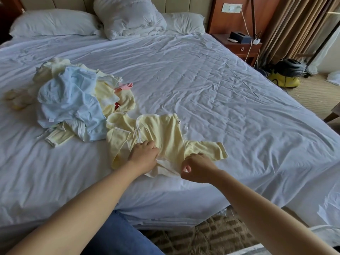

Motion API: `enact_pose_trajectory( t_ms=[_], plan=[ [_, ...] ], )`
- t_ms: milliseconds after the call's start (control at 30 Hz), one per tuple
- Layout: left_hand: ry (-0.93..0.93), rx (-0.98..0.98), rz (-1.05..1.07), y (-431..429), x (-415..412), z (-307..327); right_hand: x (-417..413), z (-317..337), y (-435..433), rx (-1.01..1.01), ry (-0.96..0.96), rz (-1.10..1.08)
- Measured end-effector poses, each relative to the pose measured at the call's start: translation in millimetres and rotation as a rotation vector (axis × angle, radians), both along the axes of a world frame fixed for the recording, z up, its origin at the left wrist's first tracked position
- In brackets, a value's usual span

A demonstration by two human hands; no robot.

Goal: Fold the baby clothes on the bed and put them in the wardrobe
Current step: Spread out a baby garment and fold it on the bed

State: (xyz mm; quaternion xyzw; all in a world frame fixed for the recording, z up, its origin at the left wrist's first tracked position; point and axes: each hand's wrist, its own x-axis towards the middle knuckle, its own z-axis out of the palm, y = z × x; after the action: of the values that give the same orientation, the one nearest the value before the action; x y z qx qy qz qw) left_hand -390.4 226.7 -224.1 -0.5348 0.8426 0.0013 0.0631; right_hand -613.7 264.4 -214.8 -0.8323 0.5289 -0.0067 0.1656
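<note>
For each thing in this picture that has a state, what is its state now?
bed sheet: wrinkled
yellow top: spread on the bed sheet, not folded yet
pile of clothes: crumpled heap, unfolded
left hand: fingers curled into the yellow top's middle
right hand: pinches the yellow top's edge near a sleeve

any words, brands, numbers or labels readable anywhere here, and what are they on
None can be read.
Small tag on the blue garment: too small to read.
Wall switch plate: no legible marking.
Black box: blurred, nothing legible.
Yellow vacuum: any branding too blurred.
Yellow baby top, gripped by left hand and right hand: no print visible.
</note>
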Motion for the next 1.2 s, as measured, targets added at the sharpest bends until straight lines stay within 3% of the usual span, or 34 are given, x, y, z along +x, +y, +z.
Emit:
enact_pose_trajectory(
  t_ms=[167,333,500,733,933,1100,1200],
  plan=[
    [0.224,0.065,-0.119,9.2,-18.3,5.0,-19.0,0.5,-7.8,-0.155,-0.052,-0.167],
    [0.250,0.173,-0.320,24.2,-41.3,-4.9,-36.4,-10.2,-6.3,-0.059,0.101,-0.234],
    [0.174,0.063,-0.316,23.9,-54.6,-15.2,-43.2,-16.7,-9.8,-0.162,0.123,-0.280],
    [0.419,0.144,-0.257,18.3,-48.0,-10.3,-62.2,-10.5,-22.4,-0.287,0.233,-0.223],
    [0.393,0.164,-0.319,19.1,-48.1,-10.5,-74.0,-5.4,-29.1,-0.303,0.294,-0.201],
    [0.270,0.146,-0.322,20.3,-55.5,-15.1,-78.1,-11.8,-22.8,-0.074,0.268,-0.145],
    [0.290,0.167,-0.279,18.3,-63.2,-10.8,-87.0,-15.9,-21.9,-0.158,0.219,-0.200]
  ],
)
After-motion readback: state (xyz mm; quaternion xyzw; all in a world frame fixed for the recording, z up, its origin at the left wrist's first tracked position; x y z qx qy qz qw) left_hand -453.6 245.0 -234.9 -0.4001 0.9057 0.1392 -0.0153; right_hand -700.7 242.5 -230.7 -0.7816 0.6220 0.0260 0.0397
